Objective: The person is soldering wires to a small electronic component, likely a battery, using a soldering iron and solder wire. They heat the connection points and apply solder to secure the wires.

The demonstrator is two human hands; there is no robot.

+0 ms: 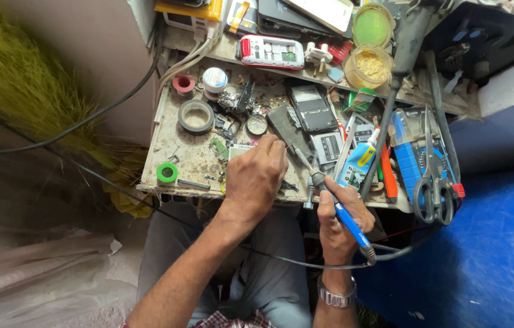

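Your right hand [337, 220] has a closed grip on a blue-handled soldering iron [336, 208], its metal tip at 11 o'clock. Your left hand [256, 177] curls shut; what it pinches on the gritty desk [191, 159] is hidden.

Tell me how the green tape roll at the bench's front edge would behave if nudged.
The green tape roll lies flat, so it would probably slide, not roll. It looks small and hollow, so likely light. It sits at the bench edge, so a push outward might drop it.

Phone repair wkshop, cluttered bench [172, 159], soldering iron [337, 209], opened phones [271, 52]
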